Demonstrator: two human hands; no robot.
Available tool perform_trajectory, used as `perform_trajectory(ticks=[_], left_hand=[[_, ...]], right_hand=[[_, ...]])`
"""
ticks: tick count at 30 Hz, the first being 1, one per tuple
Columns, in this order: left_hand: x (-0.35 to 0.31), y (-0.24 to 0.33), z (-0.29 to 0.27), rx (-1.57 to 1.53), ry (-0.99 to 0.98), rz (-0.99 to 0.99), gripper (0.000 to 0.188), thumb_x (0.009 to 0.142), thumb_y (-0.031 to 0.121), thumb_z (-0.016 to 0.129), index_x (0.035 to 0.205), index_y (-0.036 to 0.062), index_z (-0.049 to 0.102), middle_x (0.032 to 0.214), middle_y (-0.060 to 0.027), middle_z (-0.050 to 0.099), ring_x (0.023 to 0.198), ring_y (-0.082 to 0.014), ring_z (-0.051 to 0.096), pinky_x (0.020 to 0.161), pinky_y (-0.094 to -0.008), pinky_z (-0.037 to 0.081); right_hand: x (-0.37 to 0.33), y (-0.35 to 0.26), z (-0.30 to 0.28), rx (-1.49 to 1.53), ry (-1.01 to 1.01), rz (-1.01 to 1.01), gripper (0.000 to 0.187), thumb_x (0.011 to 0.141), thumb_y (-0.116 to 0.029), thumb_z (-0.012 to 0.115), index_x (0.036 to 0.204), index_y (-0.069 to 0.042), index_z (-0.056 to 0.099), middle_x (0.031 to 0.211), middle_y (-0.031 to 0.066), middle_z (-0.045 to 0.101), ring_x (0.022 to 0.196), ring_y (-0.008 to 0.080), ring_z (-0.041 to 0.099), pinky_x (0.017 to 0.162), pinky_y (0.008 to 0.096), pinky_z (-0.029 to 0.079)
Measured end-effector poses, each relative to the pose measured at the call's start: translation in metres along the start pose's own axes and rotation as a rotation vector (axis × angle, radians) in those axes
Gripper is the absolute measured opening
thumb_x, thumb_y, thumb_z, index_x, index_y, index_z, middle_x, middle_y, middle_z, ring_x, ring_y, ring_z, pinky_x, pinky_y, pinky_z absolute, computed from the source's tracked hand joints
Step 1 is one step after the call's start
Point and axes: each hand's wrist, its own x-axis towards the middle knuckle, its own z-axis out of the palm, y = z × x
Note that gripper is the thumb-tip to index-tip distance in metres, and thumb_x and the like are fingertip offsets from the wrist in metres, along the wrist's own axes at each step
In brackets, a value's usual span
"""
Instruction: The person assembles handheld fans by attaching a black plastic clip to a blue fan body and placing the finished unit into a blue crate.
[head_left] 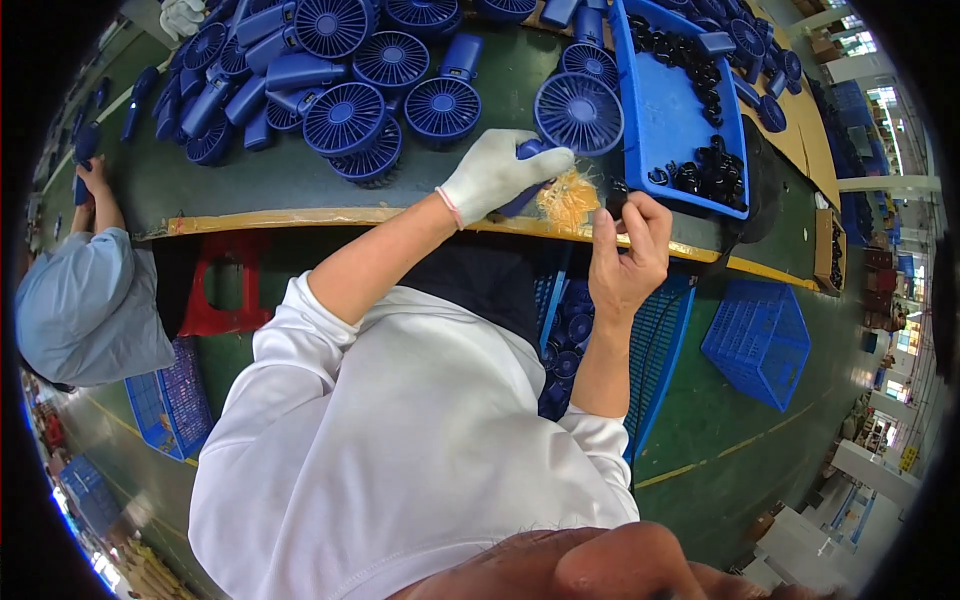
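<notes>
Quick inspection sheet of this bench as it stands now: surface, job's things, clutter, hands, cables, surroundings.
Surface: dark green bench, yellow front edge.
Job's things: dark blue fan part and yellow brush.
Clutter: pile of blue fans; blue tray of black parts.
Hands: gloved left hand grips the fan part; bare right hand pinches a small black part.
Cables: nothing seen.
Surroundings: blue crate on the floor; co-worker at left.
</notes>
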Motion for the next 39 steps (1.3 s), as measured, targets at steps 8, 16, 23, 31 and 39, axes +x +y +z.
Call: perform_trajectory(ticks=[8, 16, 23, 31, 39], left_hand=[[-0.037, 0.006, 0.014, -0.687, -0.072, -0.169, 0.054, 0.1, 0.048, 0.04, 0.084, 0.0018, 0.062, 0.07, -0.0076, 0.063, 0.056, -0.0137, 0.059, 0.057, -0.0258, 0.049], [-0.036, 0.003, 0.012, -0.154, -0.009, -0.021, 0.04, 0.09, 0.036, 0.059, 0.072, 0.0005, 0.063, 0.06, -0.0029, 0.059, 0.053, -0.0093, 0.055, 0.051, -0.0247, 0.044], [-0.038, -0.007, 0.015, -0.084, 0.073, 0.026, 0.047, 0.087, 0.042, 0.062, 0.065, 0.0006, 0.064, 0.053, -0.0041, 0.059, 0.051, -0.0104, 0.059, 0.05, -0.0268, 0.046], [-0.043, 0.005, 0.036, -0.379, -0.298, -0.255, 0.066, 0.1, 0.053, 0.032, 0.078, -0.0006, 0.064, 0.068, -0.0077, 0.063, 0.055, -0.0145, 0.06, 0.056, -0.0269, 0.049], [-0.04, 0.003, 0.05, -0.258, -0.375, -0.32, 0.067, 0.101, 0.055, 0.028, 0.078, 0.0004, 0.061, 0.064, -0.0076, 0.061, 0.051, -0.0155, 0.059, 0.048, -0.028, 0.048]], right_hand=[[0.014, -0.016, 0.023, -0.166, -0.045, -0.453, 0.03, 0.063, 0.007, 0.075, 0.091, 0.004, 0.064, 0.1, 0.0131, 0.062, 0.086, 0.0292, 0.057, 0.072, 0.0377, 0.047], [0.008, -0.022, 0.023, -0.187, -0.108, -0.493, 0.016, 0.073, 0.004, 0.072, 0.088, 0.005, 0.064, 0.108, 0.0173, 0.061, 0.09, 0.029, 0.06, 0.075, 0.0387, 0.05], [-0.032, -0.004, 0.004, 0.059, 0.003, 0.142, 0.019, 0.089, -0.01, 0.069, 0.09, 0.009, 0.065, 0.093, 0.0139, 0.064, 0.082, 0.0218, 0.062, 0.073, 0.0308, 0.05], [-0.048, 0.005, 0.024, 1.049, -0.104, 0.991, 0.054, 0.098, -0.06, 0.042, 0.096, -0.009, 0.061, 0.064, -0.0029, 0.05, 0.051, 0.0076, 0.045, 0.046, 0.0227, 0.039], [-0.044, -0.009, 0.017, 1.056, 0.064, 0.961, 0.039, 0.092, -0.037, 0.058, 0.106, -0.001, 0.061, 0.062, 0.0011, 0.058, 0.036, 0.0077, 0.044, 0.031, 0.0222, 0.038]])
